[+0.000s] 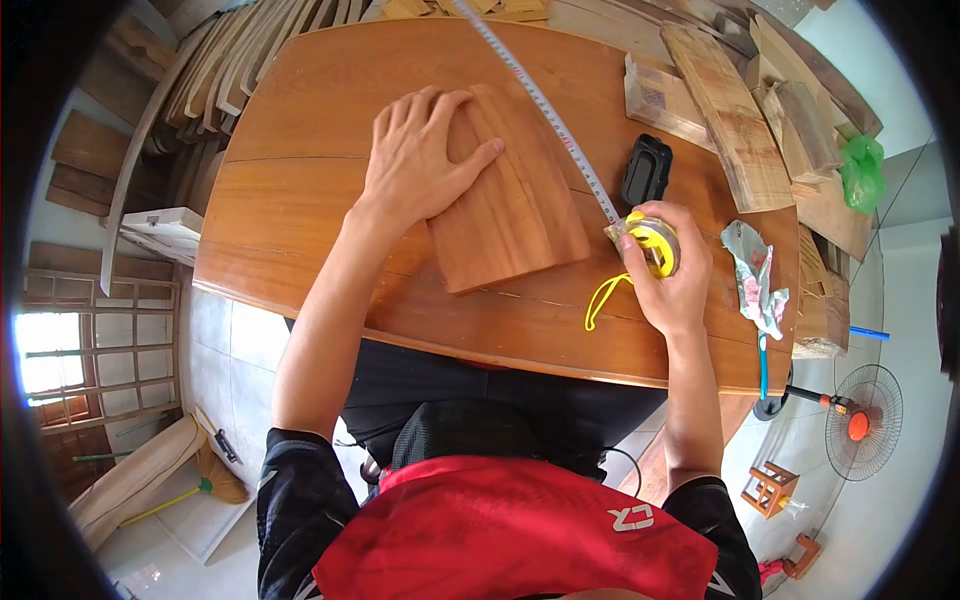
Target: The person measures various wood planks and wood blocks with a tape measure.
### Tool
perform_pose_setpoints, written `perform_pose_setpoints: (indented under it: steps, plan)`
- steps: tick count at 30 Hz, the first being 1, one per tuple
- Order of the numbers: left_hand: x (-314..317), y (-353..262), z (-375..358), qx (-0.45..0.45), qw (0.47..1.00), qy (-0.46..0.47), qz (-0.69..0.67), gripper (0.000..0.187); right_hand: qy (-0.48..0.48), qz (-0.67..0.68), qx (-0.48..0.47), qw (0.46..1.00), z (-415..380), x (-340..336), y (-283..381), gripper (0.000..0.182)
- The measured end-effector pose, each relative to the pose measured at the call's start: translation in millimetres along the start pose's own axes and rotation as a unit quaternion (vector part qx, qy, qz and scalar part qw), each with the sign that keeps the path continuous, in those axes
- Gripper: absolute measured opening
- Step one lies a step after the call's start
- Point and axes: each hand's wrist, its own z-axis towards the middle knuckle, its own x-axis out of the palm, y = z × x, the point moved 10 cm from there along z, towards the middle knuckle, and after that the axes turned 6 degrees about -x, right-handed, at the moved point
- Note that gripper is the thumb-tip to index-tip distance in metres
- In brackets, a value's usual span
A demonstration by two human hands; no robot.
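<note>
My left hand (425, 150) lies with spread fingers on the upper left part of a brown wooden board (515, 205), which rests tilted on the wooden table (290, 200). To the right of the board, my right hand (672, 268) is wrapped round a yellow tape measure (655, 243). Its long blade (548, 112) is pulled out and runs up and left past the board's right side, beyond the table's far edge. A yellow wrist cord (600, 303) hangs from the tape measure's case onto the table.
A black case (647, 170) lies above my right hand. Further right are a crumpled wrapper (752, 275) and a blue stick (763, 365). Planks (725, 115) are piled at the right edge, boards (215, 75) stacked at the back left. A fan (860, 423) stands at lower right.
</note>
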Motion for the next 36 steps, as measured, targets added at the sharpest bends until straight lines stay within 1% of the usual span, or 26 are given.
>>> perform_pose_setpoints:
  steps: [3,6,9,14,15,18,19,20,21,24,25,27,30,33,36]
  plan:
    - [-3,9,-12,-0.044,0.998,-0.035,0.021,0.072,0.013,-0.002,-0.027,1.0,2,0,7,0.036]
    - [-8,19,-31,-0.113,0.991,-0.056,0.052,0.079,0.024,-0.001,-0.061,0.998,3,4,15,0.038]
    - [-9,27,-43,-0.149,0.986,-0.054,0.04,0.085,0.021,0.009,-0.069,0.997,2,5,17,0.04]
    - [-8,29,-42,-0.137,0.99,-0.033,-0.003,0.091,0.013,0.005,-0.074,0.997,2,4,15,0.043]
    - [-9,30,-39,-0.129,0.991,-0.025,-0.013,0.092,0.011,-0.001,-0.062,0.998,3,3,13,0.042]
    - [-21,46,-21,-0.158,0.987,0.018,-0.014,0.098,-0.004,-0.008,-0.029,1.0,4,-2,2,0.039]
    - [-22,63,-7,-0.187,0.974,0.028,-0.129,0.097,-0.008,-0.01,-0.031,0.999,2,-4,2,0.039]
    - [-18,85,14,-0.216,0.945,0.038,-0.241,0.095,-0.01,-0.012,-0.036,0.999,2,-5,2,0.039]
    - [-10,103,32,-0.246,0.903,0.045,-0.349,0.094,-0.011,-0.011,-0.043,0.999,3,-4,4,0.04]
    - [22,133,69,-0.269,0.824,0.156,-0.474,0.082,-0.009,-0.036,-0.078,0.996,6,-3,11,0.04]
    - [22,132,74,-0.271,0.806,0.17,-0.498,0.075,-0.004,-0.044,-0.104,0.994,9,-3,17,0.04]
    - [39,121,77,-0.276,0.762,0.203,-0.55,0.062,0.034,-0.041,-0.125,0.991,19,0,20,0.04]
    - [51,126,78,-0.233,0.765,0.164,-0.578,0.05,0.125,-0.058,-0.16,0.978,37,9,20,0.042]
    - [55,133,65,-0.251,0.745,0.12,-0.607,0.04,0.145,-0.046,-0.189,0.97,44,15,18,0.045]
    - [52,137,57,-0.282,0.733,0.098,-0.611,0.035,0.117,-0.039,-0.197,0.973,40,12,20,0.05]
